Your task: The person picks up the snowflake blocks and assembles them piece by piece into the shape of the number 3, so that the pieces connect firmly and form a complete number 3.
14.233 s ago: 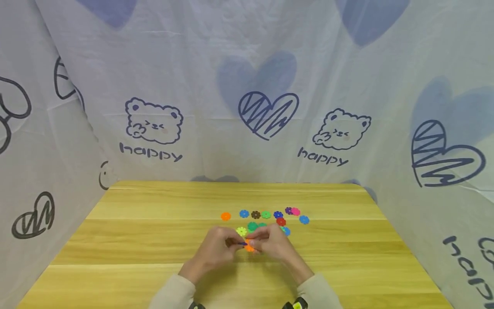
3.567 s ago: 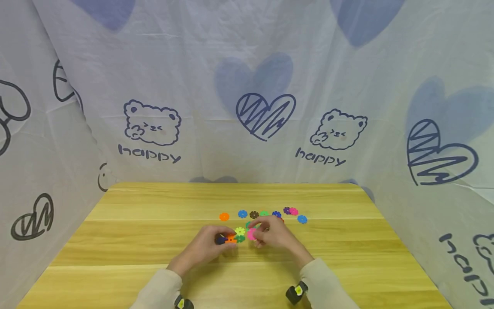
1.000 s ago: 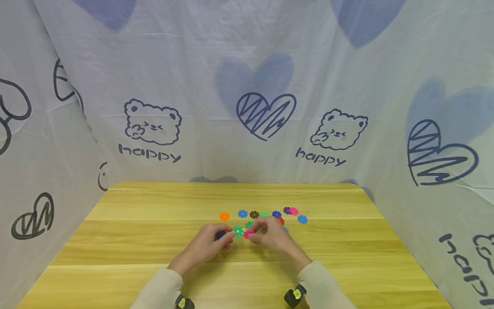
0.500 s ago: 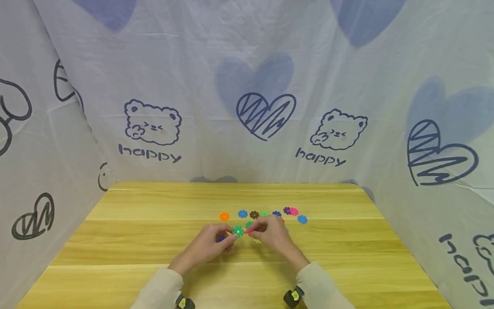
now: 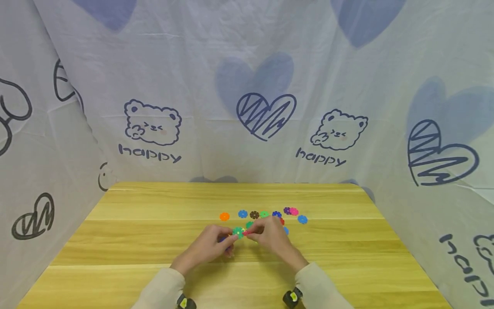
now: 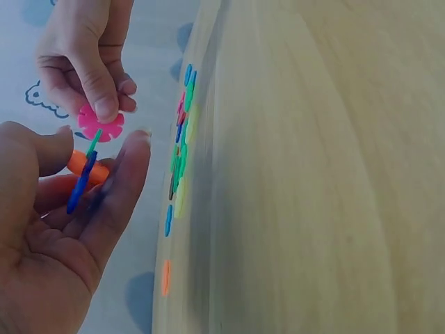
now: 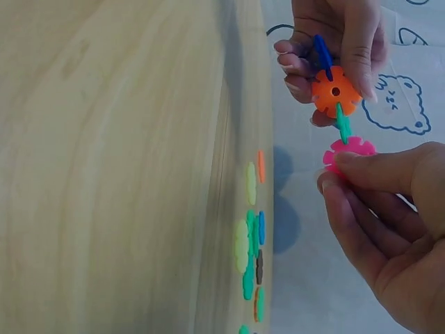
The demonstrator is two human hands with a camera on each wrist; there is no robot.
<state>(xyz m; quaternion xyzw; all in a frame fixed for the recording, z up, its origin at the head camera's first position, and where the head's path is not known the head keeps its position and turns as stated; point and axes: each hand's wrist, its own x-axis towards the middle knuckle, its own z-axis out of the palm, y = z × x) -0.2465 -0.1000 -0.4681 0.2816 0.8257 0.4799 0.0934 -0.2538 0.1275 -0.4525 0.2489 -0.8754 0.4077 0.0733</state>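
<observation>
My left hand [image 5: 206, 244] grips a small chain of notched plastic discs just above the table. The right wrist view shows the chain as a blue disc [image 7: 322, 52], an orange disc [image 7: 322, 90] and a green disc [image 7: 344, 126], slotted together at angles. Between thumb and fingers, my right hand [image 5: 272, 234] pinches a pink disc [image 7: 359, 145]. Its notched edge meets the green disc's free edge, the two standing crosswise. In the head view, fingers hide most of the blue and orange discs.
Loose discs lie on the wooden table [image 5: 154, 240] beyond the hands: an orange one [image 5: 224, 216], a brown one [image 5: 254, 214], a pink one [image 5: 294, 211], a light blue one [image 5: 302, 219] and several others. A printed cloth [image 5: 216, 150] hangs behind the table.
Since the earliest frame, green has joined the chain in the left hand. Over the last second the right hand has turned the pink disc edge-on and brought it against the green disc.
</observation>
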